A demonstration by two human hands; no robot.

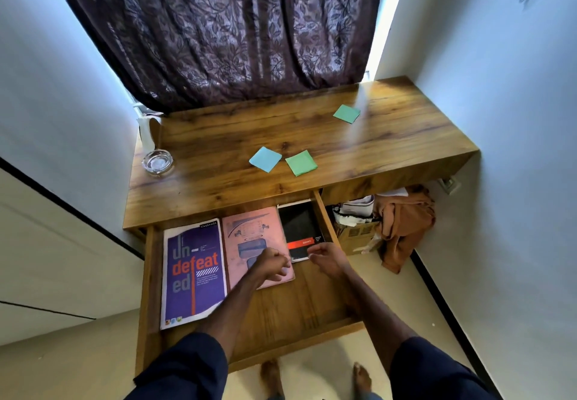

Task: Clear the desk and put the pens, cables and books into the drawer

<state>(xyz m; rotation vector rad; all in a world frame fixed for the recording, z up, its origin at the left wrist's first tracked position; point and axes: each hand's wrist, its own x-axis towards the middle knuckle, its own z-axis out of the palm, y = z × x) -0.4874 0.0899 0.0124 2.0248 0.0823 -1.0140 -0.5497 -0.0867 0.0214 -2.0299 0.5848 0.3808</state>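
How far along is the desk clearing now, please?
Done: three books lie in the open drawer: purple notebook, pink notebook, black book. In hand: the left hand hovers over the pink notebook, the right hand at the black book's near edge; grip unclear. Left: three sticky notes and a glass ashtray sit on the desk; no pens or cables show.

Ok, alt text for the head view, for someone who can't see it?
Left hand and right hand hover over an open drawer holding a purple notebook, pink notebook and black book; sticky notes and a glass ashtray lie on the desk.
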